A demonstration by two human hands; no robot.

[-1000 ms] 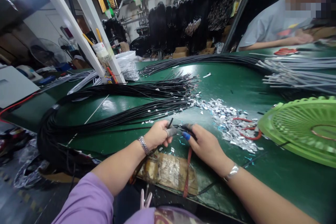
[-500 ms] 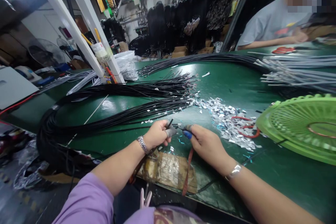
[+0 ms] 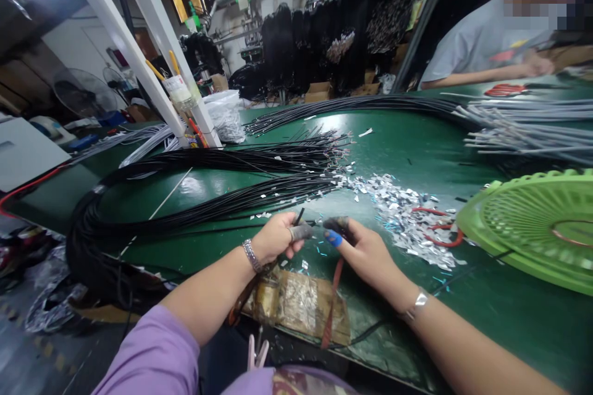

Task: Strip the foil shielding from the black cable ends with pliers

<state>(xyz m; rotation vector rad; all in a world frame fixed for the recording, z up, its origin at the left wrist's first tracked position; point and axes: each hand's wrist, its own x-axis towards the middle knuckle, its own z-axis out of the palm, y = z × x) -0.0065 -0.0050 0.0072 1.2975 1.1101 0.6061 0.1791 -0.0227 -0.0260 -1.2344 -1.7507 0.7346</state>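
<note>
My left hand, with a grey cover on a finger, is closed around a thin black cable. A short piece of it sticks up above the fingers, and a tip points toward my other hand. Just right of that tip is my right hand, its blue-tipped thumb and dark-covered forefinger a little apart. Nothing that I can make out lies between them. Behind my hands, black cable bundles stretch across the green table, their stripped ends facing right.
Foil scraps are heaped beside red-handled scissors. At the right is a green plastic fan cover; grey cables lie behind it. A taped cardboard pad is at the near edge. A co-worker sits opposite.
My right thumb and forefinger have parted from their pinch at the cable tip, and that hand has shifted slightly right. My left hand keeps its grip in about the same place.
</note>
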